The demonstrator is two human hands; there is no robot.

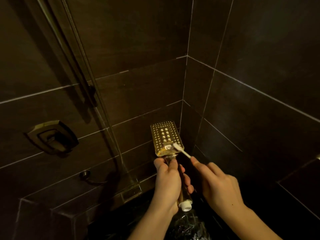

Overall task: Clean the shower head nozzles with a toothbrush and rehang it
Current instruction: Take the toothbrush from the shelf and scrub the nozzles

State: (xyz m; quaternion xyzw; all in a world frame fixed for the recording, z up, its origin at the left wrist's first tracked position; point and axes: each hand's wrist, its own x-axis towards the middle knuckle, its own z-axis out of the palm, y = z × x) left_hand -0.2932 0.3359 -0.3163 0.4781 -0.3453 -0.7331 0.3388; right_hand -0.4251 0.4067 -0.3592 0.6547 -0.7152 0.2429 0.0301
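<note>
The left hand has its fingers wrapped tight around the gold handle of the handheld shower head, thumb lying up along the neck, so the rectangular nozzle face tilts up toward the camera at about 12 o'clock from the knuckles. The right hand, at 3 o'clock from the left, pinches the white toothbrush between thumb and forefinger, the other fingers curled loosely; the brush runs toward 10 o'clock and its bristle end rests on the lower edge of the nozzle face, beside a small white square button. A white threaded fitting caps the bottom of the handle at 6 o'clock, with no hose on it. Farther out, at 9 o'clock, a metal shower hose hangs down the dark tiled wall beside a slide rail, and a gold square mixer handle sits on the wall lower left. Both hands meet near the tiled corner.
</note>
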